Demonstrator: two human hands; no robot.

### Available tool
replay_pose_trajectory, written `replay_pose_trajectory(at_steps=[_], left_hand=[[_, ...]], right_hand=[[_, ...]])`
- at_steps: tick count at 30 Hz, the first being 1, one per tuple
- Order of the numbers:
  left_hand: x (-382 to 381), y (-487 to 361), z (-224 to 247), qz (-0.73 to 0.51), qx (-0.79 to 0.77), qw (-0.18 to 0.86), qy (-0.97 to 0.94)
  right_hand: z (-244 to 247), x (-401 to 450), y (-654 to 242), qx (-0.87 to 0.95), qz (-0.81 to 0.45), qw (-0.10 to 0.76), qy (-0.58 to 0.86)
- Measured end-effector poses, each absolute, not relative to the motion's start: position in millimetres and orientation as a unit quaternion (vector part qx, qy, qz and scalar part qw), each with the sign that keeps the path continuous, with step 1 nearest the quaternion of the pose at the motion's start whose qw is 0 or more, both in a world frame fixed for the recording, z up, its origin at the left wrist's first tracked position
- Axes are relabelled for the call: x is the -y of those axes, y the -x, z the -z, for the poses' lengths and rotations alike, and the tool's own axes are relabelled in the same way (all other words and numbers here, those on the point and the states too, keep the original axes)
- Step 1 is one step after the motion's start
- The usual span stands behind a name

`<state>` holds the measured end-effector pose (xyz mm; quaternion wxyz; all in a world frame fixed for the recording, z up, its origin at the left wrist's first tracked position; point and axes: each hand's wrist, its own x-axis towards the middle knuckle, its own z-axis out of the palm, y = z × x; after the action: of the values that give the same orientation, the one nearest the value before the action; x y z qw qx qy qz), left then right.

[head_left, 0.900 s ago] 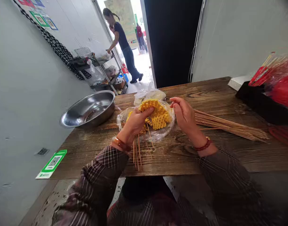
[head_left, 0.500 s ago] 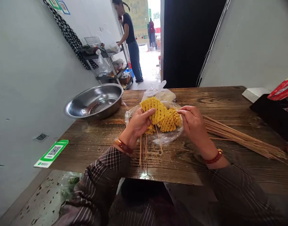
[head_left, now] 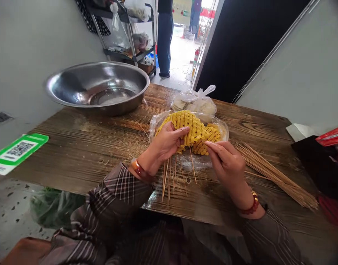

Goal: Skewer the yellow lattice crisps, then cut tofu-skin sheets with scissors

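A yellow lattice-cut food piece [head_left: 189, 125] is pinched between the thumb and fingers of my left hand [head_left: 166, 141]. My right hand [head_left: 226, 160] has its fingertips pressed together at the lower right edge of that piece, around what looks like a thin stick end. More yellow lattice pieces [head_left: 213, 133] lie behind on an opened clear plastic bag [head_left: 222, 129]. Several thin wooden skewers [head_left: 174, 175] point toward me from below my left hand. A large bundle of skewers [head_left: 279, 176] lies to the right of my right hand.
On the wooden table [head_left: 102, 154] stand a steel basin [head_left: 102, 86] at the back left and a tied bag of pale food [head_left: 196, 103] at the back. A green QR card [head_left: 18, 152] lies at the left edge. Beyond are a shelf cart [head_left: 130, 33] and a standing person [head_left: 164, 40].
The view has tilted down and moved closer to the table. My right hand's fingertips have come in from the right to the edge of the yellow piece.
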<state>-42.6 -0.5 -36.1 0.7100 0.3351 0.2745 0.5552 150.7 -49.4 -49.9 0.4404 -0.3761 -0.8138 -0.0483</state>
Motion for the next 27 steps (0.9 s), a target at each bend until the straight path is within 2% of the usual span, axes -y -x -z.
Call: replay_pose_trajectory(at_steps=[10, 27], left_hand=[[-1, 50, 35, -0.581, -0.291, 0.680, -0.340], [4, 43, 36, -0.577, -0.302, 0.680, -0.338]], right_hand=[[46, 51, -137, 0.831, -0.058, 0.409, 0.372], [51, 53, -138, 0.814, -0.094, 0.417, 0.393]])
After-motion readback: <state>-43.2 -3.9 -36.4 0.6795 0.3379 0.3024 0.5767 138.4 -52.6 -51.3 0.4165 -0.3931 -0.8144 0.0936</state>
